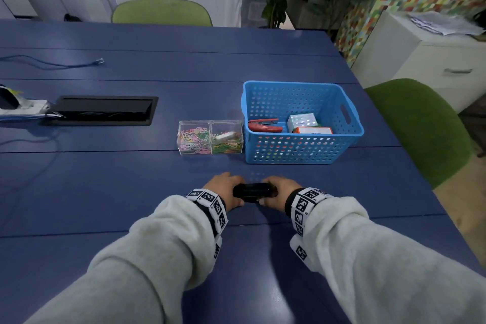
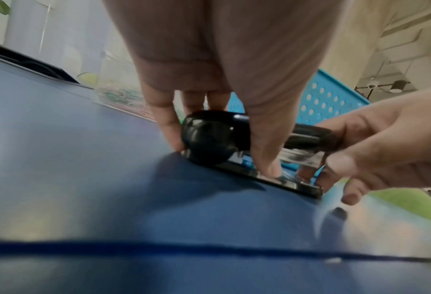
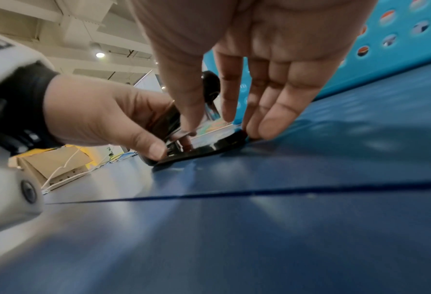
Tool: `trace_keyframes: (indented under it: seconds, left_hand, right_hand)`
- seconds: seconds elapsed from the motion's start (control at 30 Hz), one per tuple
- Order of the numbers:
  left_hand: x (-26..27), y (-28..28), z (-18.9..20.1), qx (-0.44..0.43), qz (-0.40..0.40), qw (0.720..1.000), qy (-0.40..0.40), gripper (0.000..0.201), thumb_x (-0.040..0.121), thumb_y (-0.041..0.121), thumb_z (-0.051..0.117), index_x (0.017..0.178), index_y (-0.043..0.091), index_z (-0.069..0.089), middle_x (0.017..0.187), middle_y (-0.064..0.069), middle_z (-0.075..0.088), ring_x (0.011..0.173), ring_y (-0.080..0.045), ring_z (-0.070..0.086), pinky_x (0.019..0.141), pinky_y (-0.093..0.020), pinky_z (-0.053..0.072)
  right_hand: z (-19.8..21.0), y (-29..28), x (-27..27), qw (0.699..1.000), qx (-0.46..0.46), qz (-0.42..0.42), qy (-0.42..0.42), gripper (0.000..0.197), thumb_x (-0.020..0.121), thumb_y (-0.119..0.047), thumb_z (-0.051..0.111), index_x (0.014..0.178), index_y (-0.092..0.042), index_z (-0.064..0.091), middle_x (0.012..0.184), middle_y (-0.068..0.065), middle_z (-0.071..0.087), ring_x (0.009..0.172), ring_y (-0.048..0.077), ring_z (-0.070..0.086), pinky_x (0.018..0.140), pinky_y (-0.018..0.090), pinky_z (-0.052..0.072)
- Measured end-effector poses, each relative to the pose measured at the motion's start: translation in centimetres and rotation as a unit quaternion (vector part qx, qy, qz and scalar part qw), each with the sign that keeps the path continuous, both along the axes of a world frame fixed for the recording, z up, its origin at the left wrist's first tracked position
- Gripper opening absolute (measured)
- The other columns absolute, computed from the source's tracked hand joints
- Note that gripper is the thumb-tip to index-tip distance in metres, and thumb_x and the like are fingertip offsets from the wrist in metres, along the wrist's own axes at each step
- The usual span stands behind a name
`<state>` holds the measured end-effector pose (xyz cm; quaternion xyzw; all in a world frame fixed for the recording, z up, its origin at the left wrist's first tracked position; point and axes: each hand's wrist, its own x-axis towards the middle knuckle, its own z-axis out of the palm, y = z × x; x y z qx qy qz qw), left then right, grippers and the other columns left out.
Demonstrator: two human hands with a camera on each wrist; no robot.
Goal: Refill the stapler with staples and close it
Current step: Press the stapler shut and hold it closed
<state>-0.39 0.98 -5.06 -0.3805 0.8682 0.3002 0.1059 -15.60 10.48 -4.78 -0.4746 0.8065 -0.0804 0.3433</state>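
A black stapler (image 1: pixel 253 190) lies crosswise on the blue table (image 1: pixel 131 187), near the front edge, held by both hands. My left hand (image 1: pixel 225 189) pinches its rounded rear end (image 2: pixel 209 137) between thumb and fingers. My right hand (image 1: pixel 279 192) pinches the front end, thumb on the near side and fingers on the far side of the base (image 3: pixel 209 148). The top arm lies down over the base, with the metal magazine showing below it. Whether staples are inside is hidden. Two small boxes (image 1: pixel 302 121) (image 1: pixel 313 130) sit in the blue basket (image 1: pixel 289 151).
The basket stands just beyond my hands and also holds a red stapler (image 1: pixel 264 125). Left of it is a clear two-part box of coloured paper clips (image 1: pixel 210 137). A black cable hatch (image 1: pixel 102 110) and loose cables lie at the left. Green chairs stand at the far side and the right.
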Motion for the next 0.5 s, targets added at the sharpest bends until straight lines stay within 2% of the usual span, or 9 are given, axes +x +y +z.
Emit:
trace_keyframes:
  seconds: [0.17, 0.33, 0.5]
  left_hand:
    - [0.4, -0.1, -0.6, -0.039, 0.000, 0.999, -0.028, 0.045, 0.075, 0.027, 0.074, 0.113, 0.011, 0.055, 0.119, -0.015, 0.051, 0.114, -0.033, 0.050, 0.096, -0.039, 0.044]
    - [0.5, -0.2, 0.2, -0.037, -0.018, 0.999, -0.010, 0.035, 0.078, 0.023, 0.070, 0.108, 0.013, 0.054, 0.116, -0.013, 0.060, 0.107, -0.031, 0.056, 0.090, -0.040, 0.047]
    - [1.0, -0.2, 1.5, -0.045, -0.031, 0.998, 0.028, 0.032, 0.078, 0.020, 0.069, 0.106, 0.014, 0.055, 0.112, -0.010, 0.064, 0.105, -0.029, 0.057, 0.087, -0.036, 0.046]
  right_hand:
    - [0.0, 0.1, 0.7, 0.997, -0.039, -0.047, -0.050, 0.036, 0.082, -0.048, 0.060, 0.108, -0.022, 0.063, 0.106, 0.002, 0.069, 0.101, 0.022, 0.063, 0.094, 0.034, 0.049]
    - [0.1, -0.1, 0.9, 0.998, -0.008, -0.043, -0.045, 0.046, 0.084, -0.056, 0.051, 0.098, -0.016, 0.067, 0.090, 0.004, 0.066, 0.095, 0.027, 0.065, 0.088, 0.037, 0.050]
    - [0.8, 0.2, 0.3, 0.994, -0.012, -0.080, -0.079, 0.050, 0.080, -0.059, 0.055, 0.102, -0.016, 0.068, 0.101, 0.004, 0.071, 0.096, 0.021, 0.063, 0.094, 0.034, 0.048]
